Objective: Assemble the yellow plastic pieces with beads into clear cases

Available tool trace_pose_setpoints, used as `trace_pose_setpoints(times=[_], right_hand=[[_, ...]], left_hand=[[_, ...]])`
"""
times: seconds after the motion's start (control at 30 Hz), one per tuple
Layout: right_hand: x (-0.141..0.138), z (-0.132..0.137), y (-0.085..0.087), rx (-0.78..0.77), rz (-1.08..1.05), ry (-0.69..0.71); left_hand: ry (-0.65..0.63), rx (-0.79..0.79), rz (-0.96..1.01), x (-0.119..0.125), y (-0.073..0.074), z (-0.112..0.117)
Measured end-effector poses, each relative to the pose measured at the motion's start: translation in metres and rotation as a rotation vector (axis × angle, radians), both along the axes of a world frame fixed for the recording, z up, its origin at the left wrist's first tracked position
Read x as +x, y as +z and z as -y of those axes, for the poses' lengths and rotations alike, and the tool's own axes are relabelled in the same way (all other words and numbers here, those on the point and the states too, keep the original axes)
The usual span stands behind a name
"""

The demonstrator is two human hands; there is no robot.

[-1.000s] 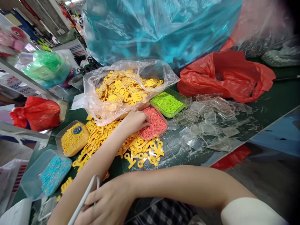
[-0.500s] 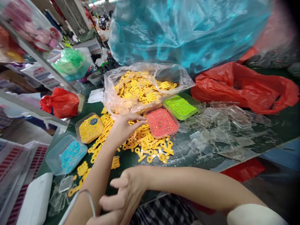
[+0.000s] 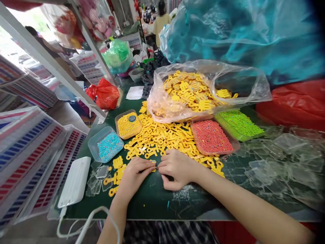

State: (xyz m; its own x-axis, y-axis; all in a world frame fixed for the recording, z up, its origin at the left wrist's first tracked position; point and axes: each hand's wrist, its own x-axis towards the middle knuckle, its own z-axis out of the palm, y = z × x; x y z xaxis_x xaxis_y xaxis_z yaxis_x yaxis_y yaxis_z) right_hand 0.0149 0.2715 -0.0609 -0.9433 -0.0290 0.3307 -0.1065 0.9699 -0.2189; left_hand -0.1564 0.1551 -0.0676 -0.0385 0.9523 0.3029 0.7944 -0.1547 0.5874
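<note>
My left hand point(image 3: 137, 174) and my right hand point(image 3: 175, 171) meet low over the table's near part, fingertips almost touching. The left thumb and fingers are pinched together; whatever they hold is too small to make out. On the right hand the fingers are curled, with a tiny dark thing at their tips that I cannot name. A yellow plastic piece point(image 3: 153, 162) shows partly behind the left fingertips, and whether it is held is unclear. Just beyond lies a heap of yellow plastic pieces point(image 3: 167, 135), some with rings. A tray of red beads point(image 3: 212, 137) sits behind the right hand.
Trays of yellow beads point(image 3: 128, 125), blue beads point(image 3: 109, 145) and green beads point(image 3: 240, 123) stand around the heap. Behind is a clear bag point(image 3: 162, 108) of yellow pieces. Clear plastic pieces point(image 3: 279, 159) lie right; a white power bank point(image 3: 74, 183) with a cable lies left.
My left hand has come back from the red bead tray toward the near table. My right hand, earlier with spread fingers near my body, has moved forward and curled. The view has shifted.
</note>
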Motion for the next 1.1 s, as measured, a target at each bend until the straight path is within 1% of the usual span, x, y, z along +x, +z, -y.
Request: trace_pose_setpoints(times=[0.13, 0.4, 0.47, 0.57, 0.63, 0.67, 0.8, 0.87, 0.93, 1.0, 1.03, 1.1], right_hand=[[-0.002, 0.002, -0.004, -0.040, -0.007, 0.006], [-0.001, 0.001, -0.005, -0.074, 0.015, -0.023], [-0.002, 0.000, -0.004, -0.082, 0.019, -0.026], [-0.002, -0.001, -0.003, -0.091, 0.028, -0.029], [-0.002, -0.002, -0.003, -0.091, 0.031, -0.032], [-0.002, -0.003, -0.003, -0.091, 0.031, -0.033], [0.000, -0.004, -0.003, -0.074, 0.019, -0.037], [0.000, -0.004, -0.002, -0.049, 0.016, -0.049], [0.001, -0.005, 0.002, -0.005, 0.005, -0.066], [0.005, -0.007, 0.013, 0.056, -0.034, -0.095], [0.009, -0.009, 0.021, 0.089, -0.077, -0.118], [0.022, -0.015, 0.042, 0.148, -0.210, -0.191]], left_hand=[[-0.044, -0.004, -0.018, -0.003, -0.003, 0.001], [-0.048, -0.051, 0.012, -0.007, -0.002, 0.002], [-0.028, -0.064, 0.032, -0.008, 0.001, 0.002], [0.057, -0.053, 0.050, -0.009, 0.005, 0.003], [0.100, -0.051, 0.027, -0.010, 0.007, 0.003], [0.102, -0.053, 0.004, -0.010, 0.007, 0.003], [0.061, -0.050, -0.095, -0.011, 0.005, 0.002], [0.065, -0.031, -0.120, -0.010, 0.005, 0.001], [0.074, 0.013, -0.132, -0.007, 0.007, 0.000], [0.050, 0.086, -0.152, 0.000, 0.014, -0.007], [0.021, 0.131, -0.168, 0.006, 0.019, -0.012], [-0.063, 0.214, -0.202, 0.021, 0.032, -0.028]])
